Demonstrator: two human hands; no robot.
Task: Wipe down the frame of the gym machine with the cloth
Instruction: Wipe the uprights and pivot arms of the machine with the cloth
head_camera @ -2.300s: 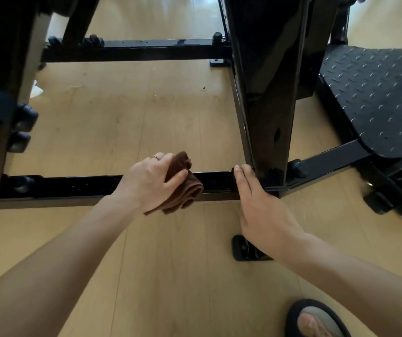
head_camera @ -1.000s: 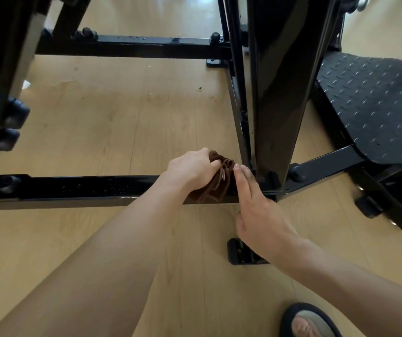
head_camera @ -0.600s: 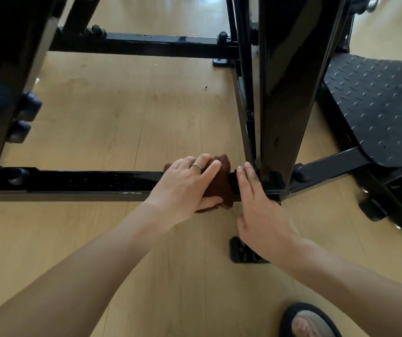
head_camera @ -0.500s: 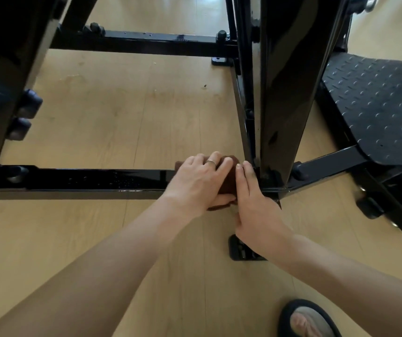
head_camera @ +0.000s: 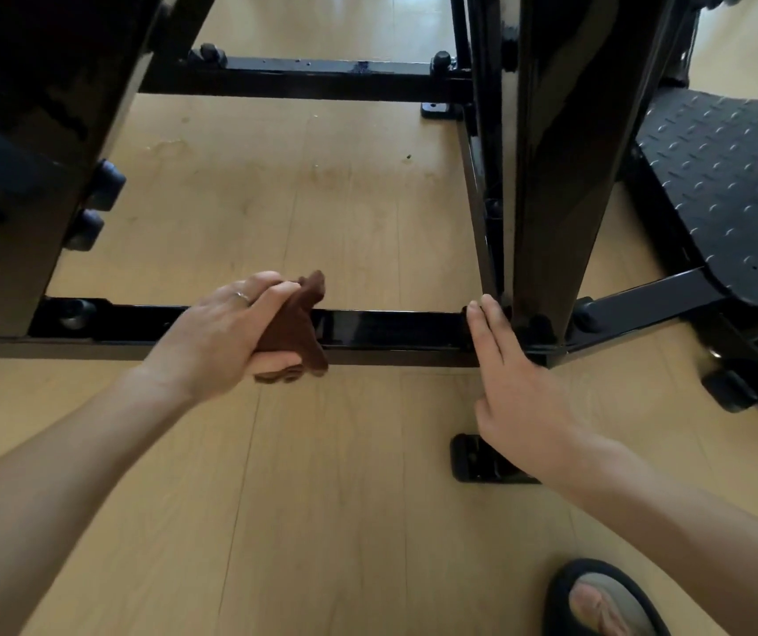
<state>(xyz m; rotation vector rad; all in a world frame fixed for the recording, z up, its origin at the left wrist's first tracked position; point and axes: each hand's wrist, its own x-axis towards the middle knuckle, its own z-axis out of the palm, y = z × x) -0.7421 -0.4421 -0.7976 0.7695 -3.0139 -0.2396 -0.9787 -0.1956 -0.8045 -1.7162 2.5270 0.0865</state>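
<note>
Since half a second ago, left hand (head_camera: 225, 332), gripping crumpled brown cloth (head_camera: 297, 323), has slid leftward along glossy black steel floor bar (head_camera: 395, 330) at frame centre, while flat-fingered right hand (head_camera: 512, 383) rests there, apparently for balance.

A bare stretch of the low black crossbar (head_camera: 391, 328) lies open between the left hand (head_camera: 221, 335), which holds a bunched brown cloth (head_camera: 297, 330) against the bar, and the right hand (head_camera: 512, 387), whose straight fingers rest on the bar's right end. Just right of those fingers the black upright post (head_camera: 556, 176) blocks the way along the bar. Beyond the bar, wooden floor (head_camera: 303, 204) is open up to the rear crossbar (head_camera: 313, 78). At left, the slanted post (head_camera: 24, 176) with its bolt knobs (head_camera: 102, 199) closes that side. A black foot bracket (head_camera: 473, 461) sits on the near floor under the right wrist.
</note>
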